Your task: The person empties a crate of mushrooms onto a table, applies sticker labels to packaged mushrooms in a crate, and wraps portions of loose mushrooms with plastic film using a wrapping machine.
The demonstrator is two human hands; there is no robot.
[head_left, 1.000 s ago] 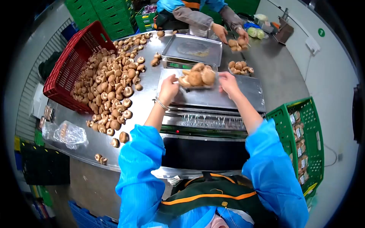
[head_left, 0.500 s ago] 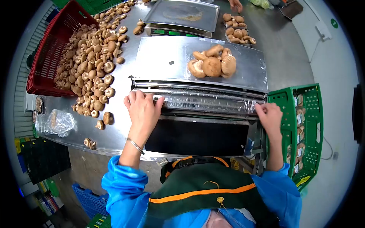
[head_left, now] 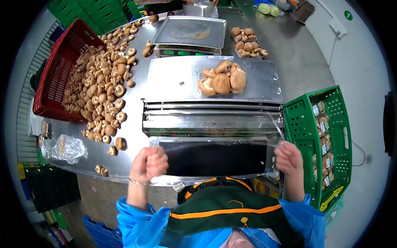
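Clear plastic film stretches from the wrapping machine's rollers toward me, over the black plate. My left hand, a closed fist, grips the film's left edge beside the black plate. At the film's right corner, my right hand is closed on it near the green crate. A clear tray of brown mushrooms rests on the metal shelf behind the rollers, touched by neither hand.
A red crate lies tipped at the left, mushrooms spilling out. Behind the shelf stands a scale, with filled trays to its right. A green crate holds packs. Another person's hands show at the back.
The tray of mushrooms was set down on the shelf and released. Both my hands moved to the rollers, then back toward my body, drawing out film. The other person's hands moved left.
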